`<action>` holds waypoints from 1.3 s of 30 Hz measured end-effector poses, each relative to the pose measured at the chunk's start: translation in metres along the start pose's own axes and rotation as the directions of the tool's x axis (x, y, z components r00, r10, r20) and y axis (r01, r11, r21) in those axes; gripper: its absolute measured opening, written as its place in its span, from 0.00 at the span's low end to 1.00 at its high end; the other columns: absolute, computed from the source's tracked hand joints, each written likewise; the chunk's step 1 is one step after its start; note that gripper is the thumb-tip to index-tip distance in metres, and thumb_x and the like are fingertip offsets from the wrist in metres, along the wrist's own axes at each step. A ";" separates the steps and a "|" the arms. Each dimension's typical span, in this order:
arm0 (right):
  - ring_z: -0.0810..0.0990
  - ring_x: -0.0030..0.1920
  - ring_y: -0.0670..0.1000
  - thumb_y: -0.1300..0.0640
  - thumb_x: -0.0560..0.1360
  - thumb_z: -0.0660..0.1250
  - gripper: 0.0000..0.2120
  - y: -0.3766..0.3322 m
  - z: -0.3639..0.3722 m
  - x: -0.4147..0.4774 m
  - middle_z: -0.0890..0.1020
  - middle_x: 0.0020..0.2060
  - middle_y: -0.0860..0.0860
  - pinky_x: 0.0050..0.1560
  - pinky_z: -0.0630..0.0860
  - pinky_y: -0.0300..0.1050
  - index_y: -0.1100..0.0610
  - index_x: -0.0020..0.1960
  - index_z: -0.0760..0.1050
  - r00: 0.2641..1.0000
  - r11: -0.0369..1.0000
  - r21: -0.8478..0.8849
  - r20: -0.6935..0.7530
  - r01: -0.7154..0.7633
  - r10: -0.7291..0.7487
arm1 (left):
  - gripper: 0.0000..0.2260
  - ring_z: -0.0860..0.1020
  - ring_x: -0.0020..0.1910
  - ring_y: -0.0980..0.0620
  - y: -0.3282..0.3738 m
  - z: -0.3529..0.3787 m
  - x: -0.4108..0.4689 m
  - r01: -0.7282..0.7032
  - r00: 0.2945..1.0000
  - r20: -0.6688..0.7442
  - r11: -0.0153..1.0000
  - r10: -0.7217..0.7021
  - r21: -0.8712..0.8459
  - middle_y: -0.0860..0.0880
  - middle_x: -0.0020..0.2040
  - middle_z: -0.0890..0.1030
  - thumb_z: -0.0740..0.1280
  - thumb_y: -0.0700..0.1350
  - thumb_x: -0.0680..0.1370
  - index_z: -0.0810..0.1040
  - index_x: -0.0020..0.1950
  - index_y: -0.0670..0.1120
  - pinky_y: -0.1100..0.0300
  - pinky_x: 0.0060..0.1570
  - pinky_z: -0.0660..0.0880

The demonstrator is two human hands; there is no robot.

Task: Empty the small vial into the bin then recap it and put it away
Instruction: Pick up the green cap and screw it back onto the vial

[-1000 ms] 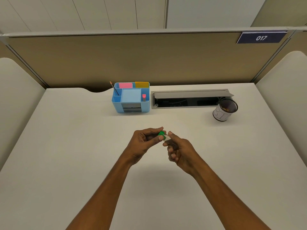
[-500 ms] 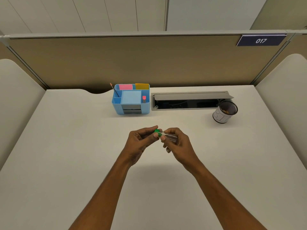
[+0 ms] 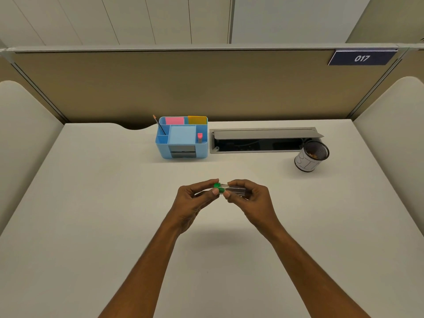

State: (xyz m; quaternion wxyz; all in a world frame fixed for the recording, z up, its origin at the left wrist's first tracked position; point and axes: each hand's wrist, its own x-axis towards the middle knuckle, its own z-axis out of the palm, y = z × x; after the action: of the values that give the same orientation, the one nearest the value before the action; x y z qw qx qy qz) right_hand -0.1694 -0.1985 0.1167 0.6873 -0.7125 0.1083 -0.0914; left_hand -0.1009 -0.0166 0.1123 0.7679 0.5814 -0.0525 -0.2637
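A small clear vial (image 3: 236, 190) lies nearly level above the middle of the desk, held in my right hand (image 3: 251, 200). Its green cap (image 3: 218, 188) sits at the vial's left end, pinched between the thumb and fingers of my left hand (image 3: 195, 203). I cannot tell whether the cap is on the vial's mouth or just off it. The bin (image 3: 311, 156), a small mesh cup with a white label, stands at the right rear and holds some brownish bits.
A blue desk organiser (image 3: 182, 145) with a pencil, coloured notes and a pink-topped item stands at the back centre. Beside it is an open cable tray (image 3: 263, 141) in the white desk (image 3: 91, 203). Partition walls enclose the desk on three sides.
Both hands have risen slightly away from me. The vial has swung from tilted to almost level, and the cap end has stayed between my left fingers.
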 end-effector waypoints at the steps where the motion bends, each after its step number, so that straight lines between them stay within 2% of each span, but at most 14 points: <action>1: 0.88 0.45 0.53 0.63 0.73 0.78 0.13 -0.001 0.000 0.001 0.89 0.48 0.56 0.46 0.84 0.41 0.62 0.58 0.83 1.000 1.000 0.000 0.003 0.005 -0.005 | 0.18 0.85 0.58 0.45 0.000 0.000 0.000 -0.004 1.000 -0.002 1.000 0.004 0.004 0.46 0.57 0.88 0.79 0.50 0.68 0.87 0.57 0.51 0.59 0.55 0.81; 8: 0.89 0.43 0.57 0.62 0.73 0.78 0.13 0.000 -0.002 0.005 0.90 0.46 0.55 0.46 0.86 0.49 0.61 0.57 0.84 0.999 0.997 0.062 0.017 -0.039 0.038 | 0.17 0.86 0.58 0.44 0.003 0.000 0.001 -0.046 0.999 -0.006 0.996 0.047 0.079 0.45 0.56 0.88 0.78 0.47 0.70 0.86 0.59 0.51 0.54 0.59 0.81; 14: 0.89 0.39 0.59 0.58 0.74 0.78 0.09 0.000 -0.002 0.009 0.89 0.42 0.56 0.42 0.85 0.45 0.59 0.53 0.87 0.995 0.990 0.111 0.037 -0.092 0.088 | 0.18 0.85 0.59 0.47 0.002 0.002 0.001 -0.075 0.997 0.007 0.986 0.074 0.146 0.46 0.56 0.88 0.76 0.46 0.72 0.84 0.62 0.47 0.53 0.61 0.81; 22: 0.89 0.42 0.60 0.60 0.73 0.78 0.09 -0.001 -0.001 0.010 0.89 0.45 0.58 0.45 0.84 0.46 0.61 0.52 0.87 0.991 0.969 0.207 0.052 -0.135 0.126 | 0.15 0.85 0.58 0.46 0.002 0.008 0.003 -0.076 0.997 -0.004 0.989 0.078 0.130 0.46 0.56 0.88 0.77 0.48 0.72 0.86 0.59 0.52 0.53 0.59 0.82; 26: 0.89 0.44 0.60 0.61 0.74 0.77 0.09 0.002 -0.001 0.007 0.89 0.46 0.59 0.47 0.85 0.46 0.62 0.53 0.86 0.989 0.965 0.219 0.053 -0.144 0.135 | 0.16 0.86 0.58 0.46 0.002 0.005 0.004 -0.059 0.998 0.015 0.990 0.057 0.127 0.46 0.56 0.88 0.77 0.47 0.72 0.86 0.60 0.49 0.54 0.58 0.82; 30: 0.89 0.44 0.60 0.58 0.74 0.77 0.08 0.005 0.002 0.005 0.89 0.46 0.57 0.47 0.85 0.46 0.58 0.52 0.87 0.989 0.966 0.213 0.052 -0.148 0.140 | 0.19 0.85 0.59 0.45 -0.003 0.001 0.004 -0.035 0.999 -0.002 0.994 0.035 0.102 0.44 0.57 0.88 0.77 0.46 0.72 0.85 0.62 0.46 0.54 0.58 0.82; 33: 0.89 0.43 0.58 0.56 0.74 0.77 0.08 0.009 0.006 0.009 0.89 0.46 0.55 0.46 0.86 0.47 0.55 0.52 0.87 0.988 0.979 0.145 0.060 -0.147 0.139 | 0.20 0.85 0.59 0.46 -0.008 0.000 0.005 -0.044 0.998 -0.046 0.993 0.049 0.111 0.44 0.57 0.88 0.78 0.46 0.71 0.84 0.62 0.45 0.53 0.59 0.82; 35: 0.89 0.46 0.55 0.55 0.74 0.78 0.11 0.010 0.007 0.015 0.89 0.48 0.52 0.47 0.86 0.48 0.55 0.55 0.86 0.994 0.995 0.013 0.042 -0.101 0.100 | 0.19 0.85 0.58 0.46 -0.009 -0.003 0.007 -0.053 0.993 -0.100 0.993 0.063 0.102 0.44 0.56 0.88 0.79 0.43 0.71 0.85 0.61 0.45 0.53 0.58 0.82; 37: 0.86 0.50 0.50 0.56 0.73 0.79 0.15 0.011 0.005 0.021 0.88 0.51 0.49 0.48 0.85 0.44 0.56 0.58 0.85 1.000 0.987 -0.161 0.002 -0.022 0.022 | 0.17 0.86 0.57 0.46 -0.009 -0.008 0.012 -0.054 0.984 -0.165 0.994 0.069 0.095 0.45 0.55 0.88 0.79 0.39 0.71 0.85 0.60 0.45 0.54 0.57 0.83; 39: 0.84 0.53 0.45 0.59 0.73 0.78 0.15 0.012 0.005 0.027 0.87 0.53 0.48 0.47 0.84 0.39 0.56 0.59 0.85 0.997 0.962 -0.265 0.017 0.072 -0.070 | 0.17 0.86 0.56 0.47 -0.007 -0.013 0.016 -0.045 0.977 -0.205 0.994 0.064 0.098 0.45 0.54 0.89 0.79 0.38 0.72 0.85 0.60 0.44 0.53 0.58 0.83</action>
State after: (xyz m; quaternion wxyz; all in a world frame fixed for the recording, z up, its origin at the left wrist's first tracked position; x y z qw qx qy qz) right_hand -0.1426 -0.2013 0.1045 0.5825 -0.8018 0.0911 -0.0980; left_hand -0.0846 -0.0146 0.0981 0.7481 0.6393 -0.0003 -0.1778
